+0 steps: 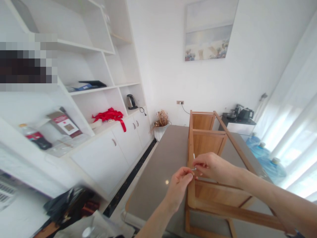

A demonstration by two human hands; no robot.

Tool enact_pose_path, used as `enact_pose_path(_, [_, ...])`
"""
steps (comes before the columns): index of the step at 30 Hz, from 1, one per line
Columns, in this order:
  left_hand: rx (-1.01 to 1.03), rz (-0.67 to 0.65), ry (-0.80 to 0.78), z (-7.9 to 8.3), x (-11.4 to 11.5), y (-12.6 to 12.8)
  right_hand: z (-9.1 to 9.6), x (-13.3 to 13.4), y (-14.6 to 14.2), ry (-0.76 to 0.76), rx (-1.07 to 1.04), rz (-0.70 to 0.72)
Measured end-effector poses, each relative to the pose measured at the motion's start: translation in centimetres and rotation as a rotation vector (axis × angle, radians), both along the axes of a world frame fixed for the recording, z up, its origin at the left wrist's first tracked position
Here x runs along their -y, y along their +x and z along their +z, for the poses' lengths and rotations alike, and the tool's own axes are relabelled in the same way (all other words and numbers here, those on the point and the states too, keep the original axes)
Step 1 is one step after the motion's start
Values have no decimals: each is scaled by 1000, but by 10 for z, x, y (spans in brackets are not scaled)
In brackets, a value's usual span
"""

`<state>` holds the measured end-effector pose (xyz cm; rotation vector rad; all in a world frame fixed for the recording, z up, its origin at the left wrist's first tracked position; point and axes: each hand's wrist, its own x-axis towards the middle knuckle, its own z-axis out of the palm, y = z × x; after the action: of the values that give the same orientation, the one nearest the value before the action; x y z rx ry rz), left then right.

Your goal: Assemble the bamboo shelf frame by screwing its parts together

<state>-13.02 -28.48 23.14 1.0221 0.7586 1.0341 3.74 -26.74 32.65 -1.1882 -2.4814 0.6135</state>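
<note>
Head view, lower centre of frame: I have both hands at the left rail of a wooden frame [191,142], which stands on the grey-brown desk [160,162] right of centre. Right hand [210,166] reaches in from the right edge, fingertips pinched on a slim metal piece [193,169]; a pale rod [194,156] pokes up just above those fingers, and I cannot tell whether the two are joined. Left hand [178,185] comes up from the bottom edge, thumb and forefinger drawn narrow at the metal piece's left end; whether they grip it or only steady it, I cannot tell. Wood panels show between the frame's rails. Left side of frame: white shelving [91,92] with red ribbon [110,115] and a kettle [131,101]. Potted dried plant [161,119] beyond the desk, near centre. Painting [210,31] hangs upper right; blue water jugs [276,167] sit near the right edge.
</note>
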Motion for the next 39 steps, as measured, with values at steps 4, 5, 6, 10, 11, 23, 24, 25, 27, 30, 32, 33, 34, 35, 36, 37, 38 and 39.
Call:
enact_pose_path(4, [8, 3, 2, 4, -3, 0, -2, -2, -5, -149, -91, -43])
enact_pose_path(5, [6, 5, 4, 5, -4, 0, -1, -3, -5, -162, -89, -43])
enact_pose_path(6, [3, 7, 9, 5, -5, 0, 0, -3, -6, -166, -82, -37])
enact_pose_path(10, [10, -7, 45, 3, -8, -2, 2, -4, -11, -90, -8, -14])
enact_pose_path(11, [7, -8, 52, 2, -8, -2, 2, -4, -12, -66, 11, -12])
enact_pose_path(23, [-31, -44, 48, -1, -14, -4, -2, -4, -10, 209, 245, 142])
enact_pose_path(24, [-21, -48, 46, 0, -13, -4, -2, -4, -9, 231, 263, 153])
enact_pose_path(25, [-13, -50, 46, 1, -13, -4, -2, -3, -8, 251, 273, 160])
enact_pose_path(27, [-13, -53, 50, 2, -11, -5, 2, -2, -6, 279, 272, 154])
enact_pose_path(30, [-57, -50, 44, 2, -9, -6, 12, 1, -2, 274, 266, 96])
enact_pose_path(32, [-87, -33, 41, 1, -8, -7, 18, 5, -1, 246, 286, 87])
enact_pose_path(33, [-96, -17, 45, 0, -8, -7, 19, 6, 0, 239, 296, 97])
enact_pose_path(34, [-102, -1, 53, -1, -8, -7, 19, 8, 0, 239, 303, 112])
enact_pose_path(35, [-106, 14, 64, -2, -8, -7, 18, 9, -1, 247, 307, 124])
enact_pose_path(36, [-108, 25, 74, -3, -8, -7, 16, 9, -2, 260, 313, 129])
enact_pose_path(37, [-104, 30, 80, -3, -8, -7, 14, 10, -3, 272, 322, 128])
enact_pose_path(38, [-94, 27, 81, -3, -8, -7, 13, 10, -4, 280, 333, 123])
enact_pose_path(39, [-81, 20, 79, -2, -8, -7, 12, 9, -6, 286, 344, 119])
